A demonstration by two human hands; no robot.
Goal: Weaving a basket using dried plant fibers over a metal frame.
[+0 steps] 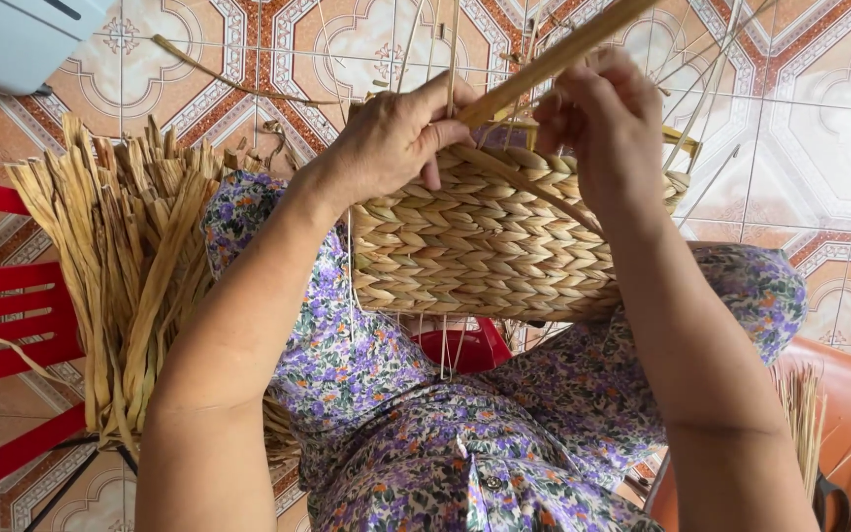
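Head view shows a half-made woven basket (480, 241) in the middle of the frame, resting on the person's lap. It looks light and a bit bendy (dry straw can crack), so the thick braided rim seems the best place to hold. Left hand (391, 138) is curled over the rim, thumb pressing down. Right hand (603, 118) pinches a long flat strand (554, 61) at the top. Loose dry straw (120, 266) lies at the left.

A home craft spot — patterned floor tiles (819, 118), red chair (12, 296), dried straw bundle (130, 266).
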